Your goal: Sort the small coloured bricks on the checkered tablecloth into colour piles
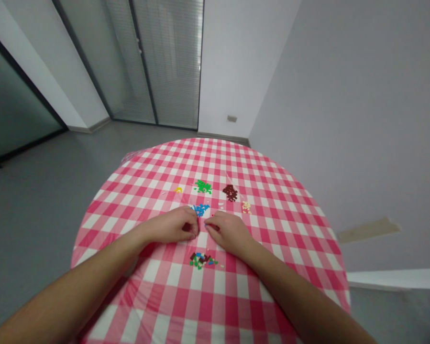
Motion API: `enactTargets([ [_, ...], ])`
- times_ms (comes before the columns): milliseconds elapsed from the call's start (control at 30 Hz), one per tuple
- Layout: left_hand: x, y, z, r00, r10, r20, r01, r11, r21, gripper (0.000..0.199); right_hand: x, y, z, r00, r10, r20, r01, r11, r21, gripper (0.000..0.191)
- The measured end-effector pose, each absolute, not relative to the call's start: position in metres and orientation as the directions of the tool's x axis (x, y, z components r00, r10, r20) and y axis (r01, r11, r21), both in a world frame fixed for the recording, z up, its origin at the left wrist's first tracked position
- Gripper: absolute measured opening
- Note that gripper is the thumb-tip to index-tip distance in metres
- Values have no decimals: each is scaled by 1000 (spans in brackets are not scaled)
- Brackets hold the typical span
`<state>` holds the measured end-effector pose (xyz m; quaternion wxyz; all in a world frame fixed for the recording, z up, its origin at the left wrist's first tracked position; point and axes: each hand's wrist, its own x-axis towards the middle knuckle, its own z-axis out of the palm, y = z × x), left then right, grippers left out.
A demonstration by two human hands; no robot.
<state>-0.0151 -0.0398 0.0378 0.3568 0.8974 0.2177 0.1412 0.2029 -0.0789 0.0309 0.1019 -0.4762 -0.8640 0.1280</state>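
My left hand [177, 225] is closed, thumb against the curled fingers, just in front of a pile of small blue pieces [201, 210]. Across a narrow gap, my right hand [232, 233] pinches with its fingertips facing the left ones. Anything between the fingers of either hand is too small to make out. Nearer to me lies a mixed heap of small pieces [202, 260] in brown, green, blue and cream. Beyond the hands are a green pile [203, 186], a dark brown pile [230, 192], a few yellow pieces [178, 190] and a cream pile [246, 207].
A red and white checked cloth [157, 296] covers the round table. A few pale bits [221, 204] lie among the piles. A plain wall [361, 119] stands close on the right, and glass doors [164, 62] are behind the table.
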Motion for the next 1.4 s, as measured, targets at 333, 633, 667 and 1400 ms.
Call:
enactTargets([
  [333, -17, -30, 28, 732, 668, 131, 445, -616, 650, 16, 209, -86, 35, -564, 825, 6, 775, 532, -341, 23],
  [633, -13, -27, 15, 547, 822, 159, 549, -496, 673, 10, 202, -80, 36, -524, 851, 15, 800, 499, -332, 26],
  [667, -13, -27, 15, 533, 829, 166, 553, -491, 673, 10, 204, -81, 38, -548, 836, 22, 774, 516, -366, 24],
  [1400, 1, -60, 34, 925, 345, 161, 140, -702, 698, 18, 205, -110, 51, -803, 571, -169, 570, 654, -498, 17],
])
